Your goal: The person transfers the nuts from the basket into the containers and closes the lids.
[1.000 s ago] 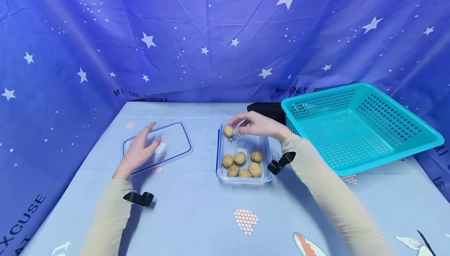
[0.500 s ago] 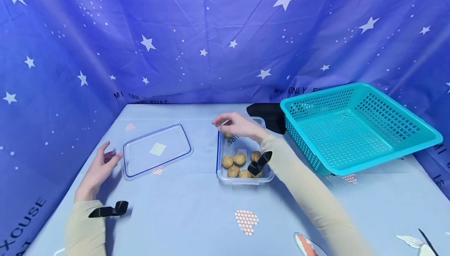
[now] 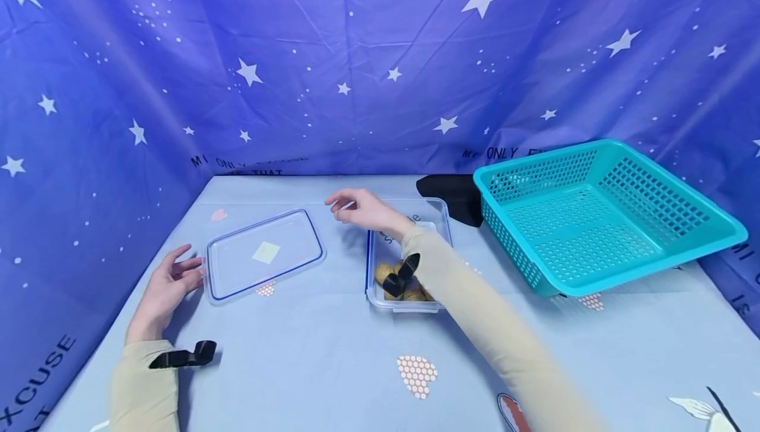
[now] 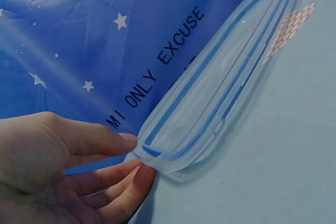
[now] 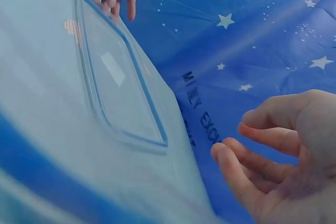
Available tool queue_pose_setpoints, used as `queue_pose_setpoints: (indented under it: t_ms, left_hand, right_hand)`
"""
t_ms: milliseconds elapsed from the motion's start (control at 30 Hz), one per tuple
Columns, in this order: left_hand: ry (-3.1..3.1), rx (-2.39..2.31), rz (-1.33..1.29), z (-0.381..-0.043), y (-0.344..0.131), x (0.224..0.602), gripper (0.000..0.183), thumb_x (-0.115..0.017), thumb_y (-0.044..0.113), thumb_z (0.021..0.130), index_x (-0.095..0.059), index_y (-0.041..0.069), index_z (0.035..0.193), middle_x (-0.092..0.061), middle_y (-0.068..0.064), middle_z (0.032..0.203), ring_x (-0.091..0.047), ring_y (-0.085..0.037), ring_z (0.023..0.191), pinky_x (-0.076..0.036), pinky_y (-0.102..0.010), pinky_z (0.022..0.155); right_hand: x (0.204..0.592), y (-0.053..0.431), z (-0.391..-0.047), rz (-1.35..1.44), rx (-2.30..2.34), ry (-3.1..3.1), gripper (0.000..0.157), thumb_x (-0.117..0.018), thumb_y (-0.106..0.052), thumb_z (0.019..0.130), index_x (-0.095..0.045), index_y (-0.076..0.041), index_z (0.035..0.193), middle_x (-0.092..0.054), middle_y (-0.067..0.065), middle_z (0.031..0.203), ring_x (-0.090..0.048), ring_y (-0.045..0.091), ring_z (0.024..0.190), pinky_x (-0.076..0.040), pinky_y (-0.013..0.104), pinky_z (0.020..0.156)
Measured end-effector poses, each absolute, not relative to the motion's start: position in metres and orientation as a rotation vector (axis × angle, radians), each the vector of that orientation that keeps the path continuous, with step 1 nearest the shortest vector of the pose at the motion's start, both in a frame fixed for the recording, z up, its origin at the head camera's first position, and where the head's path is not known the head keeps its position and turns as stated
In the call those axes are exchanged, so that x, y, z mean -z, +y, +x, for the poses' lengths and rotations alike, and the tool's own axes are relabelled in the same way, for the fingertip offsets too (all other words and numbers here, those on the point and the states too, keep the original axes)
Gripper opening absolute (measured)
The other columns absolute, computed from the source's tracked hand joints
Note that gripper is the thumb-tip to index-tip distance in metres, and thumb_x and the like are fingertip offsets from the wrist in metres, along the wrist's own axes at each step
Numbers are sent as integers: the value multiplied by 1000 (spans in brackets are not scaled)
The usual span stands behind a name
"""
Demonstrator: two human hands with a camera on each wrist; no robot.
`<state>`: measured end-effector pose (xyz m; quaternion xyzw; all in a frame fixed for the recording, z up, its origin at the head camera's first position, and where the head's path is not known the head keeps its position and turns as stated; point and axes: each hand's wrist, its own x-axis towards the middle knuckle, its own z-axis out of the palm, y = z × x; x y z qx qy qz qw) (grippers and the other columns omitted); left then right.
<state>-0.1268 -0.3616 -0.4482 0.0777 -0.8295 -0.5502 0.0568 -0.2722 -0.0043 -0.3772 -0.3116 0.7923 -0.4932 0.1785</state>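
Note:
A clear plastic lid (image 3: 291, 241) with a blue seal lies flat on the left of the table, a pale square label in its middle. My left hand (image 3: 163, 290) pinches the lid's left end; in the left wrist view the thumb and fingers (image 4: 126, 192) bracket its corner. Over the left rim of the clear food container (image 3: 410, 308) reaches my right hand (image 3: 365, 209), fingers loosely bent and holding nothing. Several walnuts (image 3: 382, 274) sit at the container's near end, partly hidden by my right sleeve. In the right wrist view, the lid (image 5: 118, 98) lies beyond the right hand (image 5: 283, 161).
A turquoise mesh basket (image 3: 510, 241) stands at the right, tilted, with nothing seen inside. Behind the container lies a black object (image 3: 454, 198) against the basket. Blue star-printed cloth (image 3: 356, 43) hangs along the back and sides of the table.
My left hand has drawn back from over the lid to its left end and closed on the edge. The right hand has moved left from above the container, leaving the walnuts inside.

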Motion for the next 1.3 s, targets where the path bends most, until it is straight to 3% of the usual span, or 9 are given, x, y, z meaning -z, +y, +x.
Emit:
queue_pose_setpoints:
  t_ms: [133, 400, 533, 667, 900, 1300]
  left_hand:
    - [-2518, 1669, 244, -127, -361, 449, 65, -55, -8, 91, -19, -14, 146, -55, 0, 109, -55, 10, 85, -50, -14, 71]
    - [-2502, 1668, 221, -132, -359, 452, 57, -55, -5, 93, -29, -16, 142, -55, 8, 107, -53, 9, 88, -48, -12, 74]
    - [-2553, 1624, 247, -130, -357, 451, 53, -54, -4, 94, -31, -17, 141, -55, -13, 119, -50, 10, 89, -47, -11, 74]
    - [-2610, 1534, 289, -130, -355, 448, 51, -53, -3, 95, -34, -16, 140, -44, -34, 130, -47, 11, 87, -45, -10, 73]
    - [-2681, 1358, 363, -130, -353, 442, 49, -54, -3, 91, -39, -17, 136, -48, -36, 129, -42, 16, 80, -42, -8, 68]
    - [-2663, 1367, 325, -137, -338, 434, 55, -49, -6, 91, -33, -11, 144, -42, -32, 138, -41, 15, 80, -41, -13, 63]
  right_hand:
    - [380, -22, -271, -842, 1429, 2178, 37, -52, 3, 92, -57, 4, 129, -59, 25, 120, -61, 26, 101, -51, 26, 82]
    - [390, -50, -267, -644, 1357, 2180, 46, -56, -9, 96, -48, -4, 140, -51, 18, 132, -54, 30, 113, -47, 38, 92]
    - [399, -56, -267, -536, 1346, 2209, 51, -56, -12, 95, -44, -8, 145, -46, 19, 139, -50, 28, 121, -45, 36, 95]
    - [405, -55, -270, -442, 1408, 2157, 52, -54, -8, 96, -41, -8, 146, -48, 20, 137, -51, 29, 119, -47, 37, 93]
    - [411, -55, -276, -316, 1468, 1987, 51, -53, -7, 97, -41, -7, 147, -55, 19, 131, -57, 28, 113, -49, 34, 91]
    - [404, -50, -275, -246, 1548, 1984, 44, -56, -9, 96, -49, -4, 139, -58, 14, 116, -56, 26, 108, -48, 35, 92]
